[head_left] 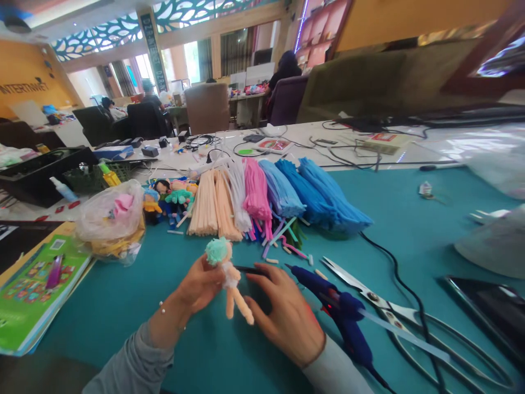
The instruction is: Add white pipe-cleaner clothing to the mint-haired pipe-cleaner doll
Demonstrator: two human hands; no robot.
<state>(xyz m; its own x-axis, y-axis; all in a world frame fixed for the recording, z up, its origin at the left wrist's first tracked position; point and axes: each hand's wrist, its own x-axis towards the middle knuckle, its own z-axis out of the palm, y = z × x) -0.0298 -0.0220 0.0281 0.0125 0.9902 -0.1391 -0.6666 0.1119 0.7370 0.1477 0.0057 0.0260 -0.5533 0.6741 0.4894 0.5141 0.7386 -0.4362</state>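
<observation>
My left hand (202, 284) holds a small doll (231, 276) with mint-green hair, a white garment and peach limbs. Just right of the doll is my right hand (283, 306), its thumb and fingers apart around a gap; a dark thin item (249, 270) lies at its fingertips, and whether it is gripped is unclear. A blue glue gun (340, 306) rests beside my right hand, with large metal scissors (379, 301) to its right. Behind the hands lie bundles of peach stems (209, 202), pink stems (256, 191) and blue stems (328, 194), with short cut pieces in front.
Left are a plastic bag (110, 219), small dolls (176, 194) and a green book (36, 290). A black cord (394, 262) crosses the scissors; a black device (488, 312) sits at right. Several people sit at desks farther back.
</observation>
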